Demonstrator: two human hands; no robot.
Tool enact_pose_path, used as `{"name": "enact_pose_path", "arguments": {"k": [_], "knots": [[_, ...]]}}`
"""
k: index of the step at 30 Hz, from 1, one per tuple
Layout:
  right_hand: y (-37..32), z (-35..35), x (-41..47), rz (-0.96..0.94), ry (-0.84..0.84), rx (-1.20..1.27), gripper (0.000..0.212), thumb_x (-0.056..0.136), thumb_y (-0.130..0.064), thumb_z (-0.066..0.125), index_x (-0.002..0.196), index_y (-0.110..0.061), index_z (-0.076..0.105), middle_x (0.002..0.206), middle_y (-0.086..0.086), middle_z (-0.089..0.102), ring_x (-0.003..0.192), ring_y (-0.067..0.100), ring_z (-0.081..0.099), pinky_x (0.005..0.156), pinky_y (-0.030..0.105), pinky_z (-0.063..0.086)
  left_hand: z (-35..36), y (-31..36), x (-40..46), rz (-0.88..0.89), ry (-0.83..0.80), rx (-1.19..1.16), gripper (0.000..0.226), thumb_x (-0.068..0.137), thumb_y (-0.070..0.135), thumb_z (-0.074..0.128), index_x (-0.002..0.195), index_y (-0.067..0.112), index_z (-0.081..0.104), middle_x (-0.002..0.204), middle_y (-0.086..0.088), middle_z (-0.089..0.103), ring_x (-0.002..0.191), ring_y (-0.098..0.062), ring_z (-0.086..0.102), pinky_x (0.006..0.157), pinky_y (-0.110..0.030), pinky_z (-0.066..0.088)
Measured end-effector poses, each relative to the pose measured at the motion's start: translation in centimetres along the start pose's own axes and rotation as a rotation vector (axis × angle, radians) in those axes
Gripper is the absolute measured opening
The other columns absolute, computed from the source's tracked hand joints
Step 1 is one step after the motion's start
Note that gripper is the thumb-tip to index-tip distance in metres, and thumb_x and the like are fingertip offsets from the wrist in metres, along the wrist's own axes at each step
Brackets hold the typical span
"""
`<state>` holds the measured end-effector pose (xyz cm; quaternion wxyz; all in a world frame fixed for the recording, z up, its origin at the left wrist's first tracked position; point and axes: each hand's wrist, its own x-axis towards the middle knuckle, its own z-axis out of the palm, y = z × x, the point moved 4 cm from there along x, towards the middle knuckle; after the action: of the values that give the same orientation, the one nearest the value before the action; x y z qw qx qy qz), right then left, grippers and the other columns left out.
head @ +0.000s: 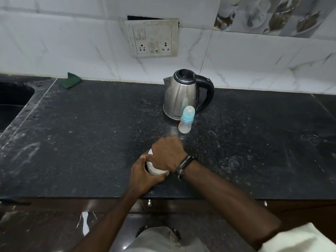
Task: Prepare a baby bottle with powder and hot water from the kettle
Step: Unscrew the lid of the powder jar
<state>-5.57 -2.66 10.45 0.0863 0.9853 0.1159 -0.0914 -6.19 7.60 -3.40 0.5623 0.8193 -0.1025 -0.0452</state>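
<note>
Far left: sink (12, 99) cut into dark counter (81, 142), green cloth (71, 80) by wall. Middle, near front edge: left hand (143, 176) wrapped round side of white powder jar (154, 169), right hand (168, 155) curled over its top, gripping lid area. Further right and back: baby bottle (186, 120) upright, blue collar, cap on, just in front of steel kettle (185, 93). Socket plate (151, 38) up on tiles.

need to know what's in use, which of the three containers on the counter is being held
The small white jar at the front edge, gripped by both hands; the kettle and baby bottle stand untouched.
</note>
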Motion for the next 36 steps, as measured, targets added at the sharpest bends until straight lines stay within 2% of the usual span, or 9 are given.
{"name": "enact_pose_path", "arguments": {"k": [3,5,9,14,18,22,26,31,36], "knots": [[-0.5,0.7,0.0,-0.023,-0.043,-0.004,0.046,0.101,-0.050,0.041,0.110,-0.015,0.070,0.114,0.008,0.070,0.106,0.029,0.066,0.075,0.035,0.044,0.0,-0.3,0.2,-0.001,-0.013,-0.001,0.079,0.047,0.036,0.099,0.115,0.028,0.061,0.109,0.007,0.072,0.099,-0.010,0.070,0.083,-0.037,0.059],[0.0,0.4,-0.1,-0.100,-0.095,0.052,0.037,0.098,-0.039,0.050,0.122,-0.014,0.064,0.122,0.014,0.063,0.113,0.033,0.061,0.084,0.038,0.046,0.1,-0.3,0.2,-0.005,-0.006,-0.015,0.082,0.048,0.026,0.100,0.121,0.020,0.062,0.112,0.006,0.072,0.100,-0.009,0.070,0.085,-0.035,0.059],[0.5,-0.5,-0.2,-0.293,-0.238,0.232,0.051,0.085,-0.034,0.064,0.135,-0.029,0.053,0.122,0.014,0.048,0.112,0.036,0.053,0.088,0.043,0.043,0.1,0.0,0.0,-0.018,0.013,-0.021,0.075,0.050,0.023,0.100,0.115,0.021,0.064,0.107,0.009,0.072,0.095,-0.003,0.070,0.081,-0.032,0.059],[0.2,-0.8,0.1,0.062,0.027,0.061,0.063,0.094,-0.063,0.044,0.118,-0.007,0.062,0.118,0.018,0.061,0.106,0.035,0.063,0.081,0.039,0.050,0.2,0.0,0.0,-0.023,0.004,-0.025,0.071,0.047,0.044,0.093,0.107,0.021,0.064,0.101,0.006,0.074,0.091,-0.007,0.071,0.077,-0.032,0.058],[-1.0,1.1,0.1,0.073,-0.065,0.042,0.062,0.100,-0.057,0.034,0.106,-0.007,0.070,0.109,0.013,0.068,0.101,0.030,0.066,0.079,0.040,0.057,0.2,-1.1,0.2,-0.053,-0.026,-0.007,0.074,0.048,0.042,0.093,0.111,0.014,0.066,0.102,0.003,0.074,0.093,-0.010,0.071,0.078,-0.041,0.060],[-0.6,1.0,0.2,-0.050,-0.016,0.088,0.040,0.094,-0.040,0.052,0.119,-0.009,0.058,0.114,0.014,0.065,0.104,0.032,0.063,0.078,0.037,0.047,0.1,-0.2,0.2,0.003,-0.012,-0.033,0.083,0.048,0.028,0.097,0.123,0.020,0.061,0.110,0.009,0.072,0.098,-0.008,0.070,0.082,-0.037,0.059],[1.0,0.3,-0.9,-0.204,-0.070,0.187,0.064,0.077,-0.027,0.073,0.131,-0.016,0.041,0.121,0.019,0.047,0.100,0.037,0.055,0.069,0.036,0.037,0.1,-0.7,0.1,0.011,-0.017,-0.062,0.085,0.053,0.015,0.099,0.127,0.021,0.059,0.117,0.007,0.072,0.105,-0.012,0.069,0.087,-0.043,0.058],[5.3,0.1,-3.6,-0.126,0.060,0.533,0.060,0.066,-0.030,0.080,0.110,-0.024,0.039,0.108,0.000,0.040,0.085,0.024,0.052,0.068,0.036,0.046,0.1,0.5,-0.2,0.055,0.012,-0.092,0.092,0.050,0.024,0.101,0.131,0.025,0.058,0.120,0.010,0.070,0.110,-0.011,0.067,0.089,-0.032,0.055],[9.0,4.1,-6.4,0.054,0.069,0.631,0.047,0.063,-0.043,0.084,0.086,-0.028,0.046,0.099,-0.009,0.042,0.087,0.012,0.049,0.072,0.028,0.045,0.2,0.8,-0.3,0.080,0.026,-0.064,0.090,0.051,0.025,0.100,0.130,0.022,0.059,0.122,0.012,0.068,0.113,-0.007,0.064,0.094,-0.025,0.053]]}}
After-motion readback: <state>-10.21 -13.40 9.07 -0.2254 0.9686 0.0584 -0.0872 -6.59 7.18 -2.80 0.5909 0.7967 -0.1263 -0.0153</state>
